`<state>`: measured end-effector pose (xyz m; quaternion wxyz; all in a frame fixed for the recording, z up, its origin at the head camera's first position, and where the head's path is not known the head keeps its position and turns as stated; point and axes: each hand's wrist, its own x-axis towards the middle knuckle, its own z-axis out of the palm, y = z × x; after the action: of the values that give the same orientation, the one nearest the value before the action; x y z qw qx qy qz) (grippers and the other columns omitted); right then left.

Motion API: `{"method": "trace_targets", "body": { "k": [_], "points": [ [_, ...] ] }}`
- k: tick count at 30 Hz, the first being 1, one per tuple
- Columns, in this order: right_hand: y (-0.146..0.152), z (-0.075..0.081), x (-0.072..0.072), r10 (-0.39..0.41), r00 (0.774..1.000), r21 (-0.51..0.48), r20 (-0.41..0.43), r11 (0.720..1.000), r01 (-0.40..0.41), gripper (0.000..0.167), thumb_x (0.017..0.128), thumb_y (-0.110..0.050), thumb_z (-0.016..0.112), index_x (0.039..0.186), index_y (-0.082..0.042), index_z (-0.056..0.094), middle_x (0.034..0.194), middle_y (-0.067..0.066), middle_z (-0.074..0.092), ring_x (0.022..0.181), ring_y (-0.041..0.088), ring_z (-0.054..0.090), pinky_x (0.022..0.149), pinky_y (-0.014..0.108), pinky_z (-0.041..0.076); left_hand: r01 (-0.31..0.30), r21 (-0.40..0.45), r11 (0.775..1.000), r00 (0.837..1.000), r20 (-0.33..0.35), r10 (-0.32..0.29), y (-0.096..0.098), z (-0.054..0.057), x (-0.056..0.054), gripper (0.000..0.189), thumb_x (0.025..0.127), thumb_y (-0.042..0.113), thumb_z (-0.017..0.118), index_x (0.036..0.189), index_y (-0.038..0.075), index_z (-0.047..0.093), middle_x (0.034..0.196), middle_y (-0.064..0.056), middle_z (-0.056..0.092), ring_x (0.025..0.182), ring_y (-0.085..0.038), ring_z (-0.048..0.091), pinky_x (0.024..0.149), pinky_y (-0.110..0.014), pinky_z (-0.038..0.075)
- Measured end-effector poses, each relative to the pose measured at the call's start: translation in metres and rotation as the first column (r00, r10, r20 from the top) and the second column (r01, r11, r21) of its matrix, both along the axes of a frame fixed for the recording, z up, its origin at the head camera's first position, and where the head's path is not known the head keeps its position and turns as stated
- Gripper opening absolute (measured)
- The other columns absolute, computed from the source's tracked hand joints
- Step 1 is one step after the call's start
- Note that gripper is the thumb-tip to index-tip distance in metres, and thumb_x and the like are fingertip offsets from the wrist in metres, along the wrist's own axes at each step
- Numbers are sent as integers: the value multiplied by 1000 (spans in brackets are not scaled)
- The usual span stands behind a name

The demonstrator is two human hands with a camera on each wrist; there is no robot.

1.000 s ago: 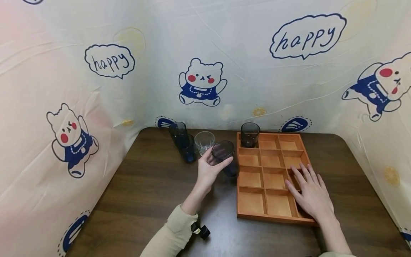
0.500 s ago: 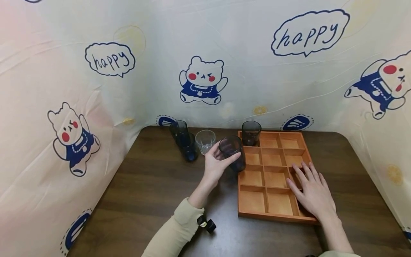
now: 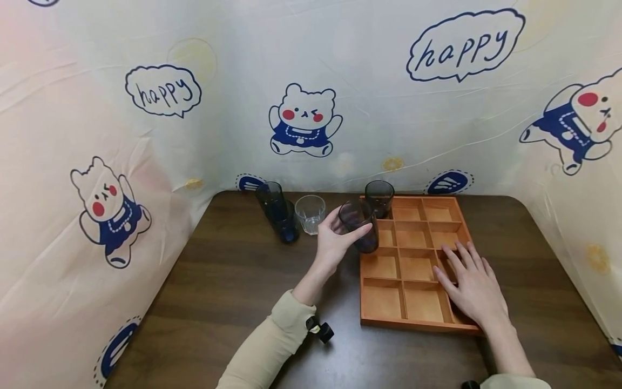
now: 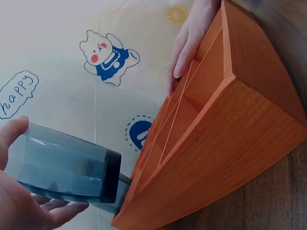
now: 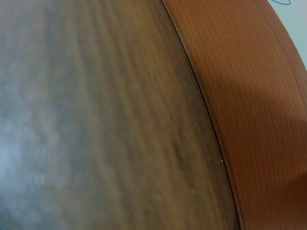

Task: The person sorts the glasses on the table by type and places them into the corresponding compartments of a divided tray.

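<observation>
My left hand [image 3: 335, 243] grips a dark tinted drinking glass [image 3: 364, 232] around its side, thumb toward me and fingers behind. In the head view this glass overlaps the left edge of an orange-brown wooden box [image 3: 409, 326] divided into compartments. The left wrist view shows the glass [image 4: 67, 163] tilted, its thick dark base toward the box. Another dark glass [image 3: 380, 197] stands in the back left compartment. On the right side of the box rests my right hand [image 3: 473, 289], fingers spread over the compartments. The right wrist view shows only the box's wall [image 5: 259, 105] and the table.
Left of the box, a clear glass [image 3: 310, 215] stands at the back of the dark wooden table [image 3: 218, 302]. Beside it are dark blue glasses [image 3: 277, 210], overlapping each other. A printed curtain [image 3: 218, 135] hangs behind and along both sides.
My left hand has carried the dark glass right and slightly back, from beside the box to over its left edge. My right hand has stayed on the box.
</observation>
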<state>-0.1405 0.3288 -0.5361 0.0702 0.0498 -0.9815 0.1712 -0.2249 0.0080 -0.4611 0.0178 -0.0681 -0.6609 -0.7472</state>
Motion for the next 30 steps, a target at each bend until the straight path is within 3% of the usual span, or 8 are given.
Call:
{"method": "trace_targets", "body": {
  "k": [3,9,16,23,26,30],
  "points": [
    [-1,0,0,1,1000,1,2,1000,-1,76,110,-56,57,168,-11,41,172,33,36,164,54,24,124,80,24,8,12,1000,1000,-3,-7,3,-2,-3,62,87,8,91,144,7,67,138,-28,74,118,-27,78,94,-22,61],
    [-2,0,0,3,1000,-2,-9,1000,-3,74,110,-54,58,168,-11,42,171,33,37,164,54,25,123,80,25,-3,11,1000,1000,20,3,8,-5,-9,62,86,10,92,143,13,69,134,-18,78,111,-14,77,92,-23,62],
    [-2,1,-2,4,1000,0,-4,1000,-4,75,110,-55,58,168,-10,42,171,33,37,164,54,24,124,80,25,-7,10,1000,1000,24,7,13,-7,-14,63,86,11,92,144,11,67,136,-17,77,125,-32,75,97,-27,62],
    [-3,1,-1,5,1000,-3,-6,1000,-5,74,110,-54,58,167,-10,43,171,33,37,164,55,25,123,80,26,-14,-13,1000,1000,9,14,18,-13,-18,63,86,11,93,144,12,68,139,-20,75,129,-37,73,99,-27,61],
    [-3,1,-1,6,1000,-3,-9,1000,-6,74,110,-54,58,167,-10,43,171,33,38,163,55,25,123,80,26,-9,-10,1000,1000,5,9,20,-15,-19,62,86,10,92,144,13,68,139,-19,75,127,-34,74,99,-26,61],
    [-2,2,0,3,1000,-1,-17,1000,-3,73,110,-53,58,167,-9,43,170,33,38,163,55,26,122,80,27,1,-9,1000,1000,-6,-1,24,-16,-21,61,86,10,92,143,15,69,136,-13,77,120,-21,75,98,-25,60]
  ]
}}
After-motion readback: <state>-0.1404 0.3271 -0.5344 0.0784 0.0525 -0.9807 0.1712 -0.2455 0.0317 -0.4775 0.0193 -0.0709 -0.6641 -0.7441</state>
